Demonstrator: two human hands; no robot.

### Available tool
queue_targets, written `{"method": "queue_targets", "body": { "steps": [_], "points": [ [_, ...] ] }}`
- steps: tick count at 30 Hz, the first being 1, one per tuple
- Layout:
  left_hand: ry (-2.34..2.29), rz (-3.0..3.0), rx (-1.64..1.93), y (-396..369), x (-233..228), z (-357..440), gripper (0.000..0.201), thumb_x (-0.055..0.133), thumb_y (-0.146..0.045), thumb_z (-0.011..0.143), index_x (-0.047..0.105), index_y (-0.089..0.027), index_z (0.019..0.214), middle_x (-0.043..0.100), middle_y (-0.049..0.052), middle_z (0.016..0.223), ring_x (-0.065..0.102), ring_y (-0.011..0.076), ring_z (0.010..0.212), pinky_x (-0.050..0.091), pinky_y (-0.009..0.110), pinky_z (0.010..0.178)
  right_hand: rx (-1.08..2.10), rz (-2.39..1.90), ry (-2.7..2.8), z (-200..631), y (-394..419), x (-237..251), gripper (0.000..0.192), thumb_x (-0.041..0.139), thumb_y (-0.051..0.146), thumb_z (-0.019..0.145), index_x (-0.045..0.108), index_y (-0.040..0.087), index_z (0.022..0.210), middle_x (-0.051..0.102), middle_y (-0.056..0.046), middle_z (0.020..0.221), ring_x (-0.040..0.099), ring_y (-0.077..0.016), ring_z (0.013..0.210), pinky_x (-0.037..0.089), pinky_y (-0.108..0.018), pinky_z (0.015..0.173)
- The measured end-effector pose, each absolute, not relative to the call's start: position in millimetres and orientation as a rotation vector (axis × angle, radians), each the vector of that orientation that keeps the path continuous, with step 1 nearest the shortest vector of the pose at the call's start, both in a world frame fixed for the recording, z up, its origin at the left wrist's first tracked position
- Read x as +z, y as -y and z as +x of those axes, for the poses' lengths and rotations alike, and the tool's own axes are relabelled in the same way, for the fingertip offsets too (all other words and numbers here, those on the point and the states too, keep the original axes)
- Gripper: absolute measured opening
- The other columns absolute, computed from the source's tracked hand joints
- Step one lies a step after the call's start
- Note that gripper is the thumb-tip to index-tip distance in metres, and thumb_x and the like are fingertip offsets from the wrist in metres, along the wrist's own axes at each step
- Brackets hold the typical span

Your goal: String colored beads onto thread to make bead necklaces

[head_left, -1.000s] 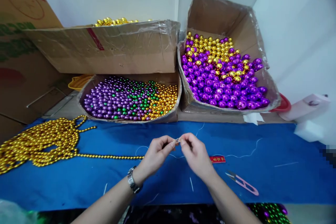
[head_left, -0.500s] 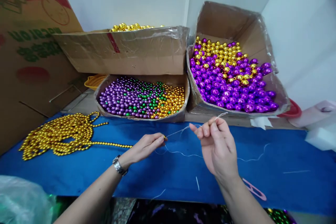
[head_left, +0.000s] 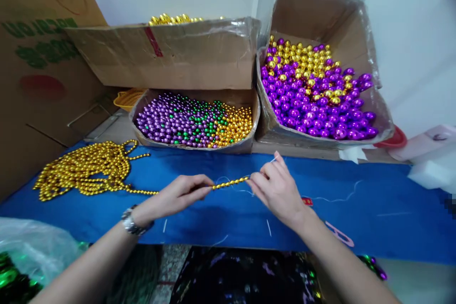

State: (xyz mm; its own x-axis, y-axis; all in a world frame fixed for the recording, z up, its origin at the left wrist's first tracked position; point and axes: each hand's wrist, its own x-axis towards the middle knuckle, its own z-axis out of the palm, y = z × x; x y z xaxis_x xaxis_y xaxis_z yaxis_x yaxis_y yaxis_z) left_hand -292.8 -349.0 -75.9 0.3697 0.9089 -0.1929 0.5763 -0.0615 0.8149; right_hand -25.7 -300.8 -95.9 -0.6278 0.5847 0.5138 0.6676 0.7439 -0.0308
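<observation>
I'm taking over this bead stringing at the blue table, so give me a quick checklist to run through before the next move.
1. Left hand pinches gold bead strand: ok.
2. Right hand grips the strand's free end: ok.
3. White thread free of knots: cannot tell.
4. Gold bead pile lies wholly on blue cloth: ok.
5. Pink snips within reach of right hand: ok.

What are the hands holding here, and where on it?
Both pinch the gold bead strand near its free end: left hand behind the last beads, right hand at the tip, where thin white thread emerges.
</observation>
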Motion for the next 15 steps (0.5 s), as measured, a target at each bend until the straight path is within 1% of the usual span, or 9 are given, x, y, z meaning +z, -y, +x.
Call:
{"method": "queue_targets", "body": {
  "steps": [2, 4, 6, 8, 10, 13, 15],
  "points": [
    [-1.386, 1.767, 0.376, 359, -81, -320, 0.029, 0.048, -0.04, 0.085, 0.065, -0.018, 0.094, 0.065, 0.003, 0.081, 0.056, 0.0169, 0.072, 0.043, 0.022, 0.066, -0.141, -1.019, 2.446, -2, 308, -104, 0.02, 0.051, 0.028, 0.089, 0.064, 0.022, 0.075, 0.05, -0.001, 0.072, 0.049, -0.0156, 0.073, 0.024, -0.053, 0.107],
    [-1.463, 1.742, 0.264, 369, -91, -347, 0.028, 0.05, -0.042, 0.084, 0.066, -0.02, 0.091, 0.067, 0.002, 0.086, 0.057, 0.0177, 0.078, 0.043, 0.021, 0.07, 0.094, -1.072, 2.474, 22, 319, -117, 0.016, 0.051, 0.027, 0.089, 0.063, 0.022, 0.08, 0.053, -0.001, 0.075, 0.053, -0.0146, 0.074, 0.025, -0.053, 0.106],
    [-1.523, 1.707, 0.173, 379, -103, -369, 0.028, 0.049, -0.043, 0.084, 0.066, -0.022, 0.093, 0.068, -0.003, 0.088, 0.058, 0.0159, 0.08, 0.043, 0.02, 0.072, 0.383, -1.091, 2.511, 38, 333, -129, 0.012, 0.052, 0.027, 0.089, 0.063, 0.023, 0.088, 0.057, 0.0, 0.079, 0.056, -0.0137, 0.075, 0.034, -0.048, 0.102],
    [-1.552, 1.673, 0.134, 389, -114, -380, 0.028, 0.049, -0.043, 0.084, 0.066, -0.024, 0.094, 0.069, -0.008, 0.087, 0.058, 0.0145, 0.08, 0.043, 0.019, 0.073, 0.542, -1.125, 2.525, 47, 344, -141, 0.013, 0.049, 0.026, 0.09, 0.062, 0.023, 0.092, 0.059, 0.0, 0.082, 0.058, -0.013, 0.077, 0.044, -0.039, 0.093],
    [-1.549, 1.634, 0.129, 397, -124, -383, 0.026, 0.049, -0.043, 0.083, 0.067, -0.026, 0.094, 0.069, -0.01, 0.087, 0.059, 0.0148, 0.081, 0.043, 0.02, 0.075, 0.525, -1.195, 2.503, 49, 351, -152, 0.015, 0.047, 0.023, 0.091, 0.062, 0.022, 0.087, 0.059, -0.001, 0.08, 0.058, -0.0133, 0.076, 0.046, -0.037, 0.089],
    [-1.563, 1.554, 0.12, 409, -133, -381, 0.023, 0.052, -0.042, 0.082, 0.068, -0.03, 0.093, 0.07, -0.011, 0.09, 0.06, 0.0168, 0.085, 0.045, 0.022, 0.077, 0.419, -1.297, 2.452, 47, 355, -168, 0.017, 0.049, 0.024, 0.089, 0.062, 0.02, 0.078, 0.057, -0.001, 0.075, 0.058, -0.0154, 0.075, 0.041, -0.043, 0.095],
    [-1.583, 1.521, 0.11, 415, -137, -379, 0.021, 0.053, -0.043, 0.081, 0.068, -0.032, 0.093, 0.07, -0.012, 0.092, 0.061, 0.0177, 0.086, 0.046, 0.024, 0.078, 0.366, -1.336, 2.437, 45, 356, -179, 0.018, 0.051, 0.025, 0.088, 0.062, 0.02, 0.075, 0.055, -0.001, 0.072, 0.058, -0.0156, 0.073, 0.038, -0.045, 0.097]
  ]
}}
